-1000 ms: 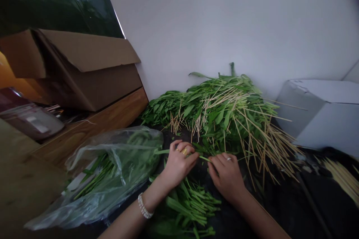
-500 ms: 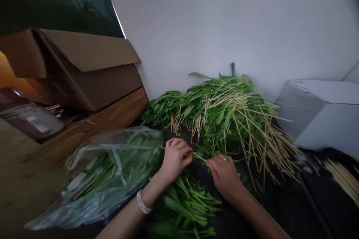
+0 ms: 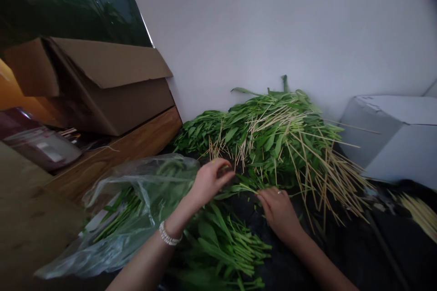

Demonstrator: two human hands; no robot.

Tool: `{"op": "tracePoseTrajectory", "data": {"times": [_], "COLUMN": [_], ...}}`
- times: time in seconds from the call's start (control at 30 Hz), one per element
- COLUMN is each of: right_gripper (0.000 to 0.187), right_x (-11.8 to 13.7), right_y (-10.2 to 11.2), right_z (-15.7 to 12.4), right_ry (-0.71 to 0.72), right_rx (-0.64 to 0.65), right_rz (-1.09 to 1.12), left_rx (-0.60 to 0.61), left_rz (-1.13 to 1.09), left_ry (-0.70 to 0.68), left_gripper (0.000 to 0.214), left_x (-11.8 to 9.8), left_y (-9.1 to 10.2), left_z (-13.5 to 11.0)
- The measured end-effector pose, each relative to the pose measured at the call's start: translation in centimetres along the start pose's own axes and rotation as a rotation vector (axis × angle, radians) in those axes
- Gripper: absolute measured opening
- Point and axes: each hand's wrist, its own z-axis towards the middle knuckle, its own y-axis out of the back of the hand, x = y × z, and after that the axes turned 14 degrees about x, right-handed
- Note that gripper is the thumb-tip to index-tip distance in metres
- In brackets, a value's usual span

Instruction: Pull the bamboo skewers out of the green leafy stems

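Note:
My right hand (image 3: 277, 209) pinches the cut end of a leafy green stem (image 3: 248, 187), whose leaves point left. To the left of it, my left hand (image 3: 212, 181) is raised with thumb and fingers curved apart, and nothing shows between them. Below both hands lies a bunch of leafy greens (image 3: 235, 243), stems toward the right. Beyond them is a large heap of greens (image 3: 232, 122) with thin wooden skewers (image 3: 327, 182) sticking out of its front and right side.
A clear plastic bag (image 3: 136, 218) with more greens lies on the left. Behind it, an open cardboard box (image 3: 112, 104) and a plastic tub (image 3: 48, 145) stand on a wooden surface (image 3: 150, 138). A white box (image 3: 399, 136) is at the right, with pale sticks (image 3: 418, 213) in front.
My left hand has let go of the green stem, its fingers parting as it shifted slightly up and left. My right hand still pinches the stem, a little farther right.

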Motion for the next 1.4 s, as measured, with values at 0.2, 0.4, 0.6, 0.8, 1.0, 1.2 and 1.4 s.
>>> {"op": "tracePoseTrajectory", "data": {"times": [0.2, 0.4, 0.6, 0.8, 1.0, 1.2, 1.4], "right_gripper": [0.023, 0.021, 0.019, 0.026, 0.024, 0.012, 0.016], "right_x": [0.4, 1.1, 1.5, -0.1, 0.2, 2.2, 1.4], "right_y": [0.4, 0.8, 0.9, 1.5, 1.7, 1.1, 0.9], "right_z": [0.0, 0.1, 0.2, 0.2, 0.2, 0.1, 0.1], "right_ry": [0.066, 0.079, 0.105, -0.078, -0.084, 0.068, 0.013], "right_rx": [-0.035, -0.053, -0.057, -0.046, -0.119, -0.133, -0.165], "right_rz": [-0.156, -0.216, -0.213, -0.047, -0.079, -0.055, 0.028], "left_rx": [0.266, 0.341, 0.362, 0.375, 0.385, 0.376, 0.402], "left_rz": [0.167, 0.148, 0.141, 0.132, 0.1, 0.144, 0.196], "left_ry": [-0.141, -0.168, -0.174, -0.119, -0.067, -0.101, -0.1], "left_gripper": [0.018, 0.014, 0.015, 0.016, 0.018, 0.013, 0.014], "left_x": [-0.9, -1.0, -1.1, 0.3, 0.5, -0.9, -1.4], "left_y": [-2.8, -3.7, -3.8, -2.6, -2.2, -3.2, -3.4], "left_z": [-0.2, -0.3, -0.3, -0.5, -0.8, -0.6, -0.6]}}
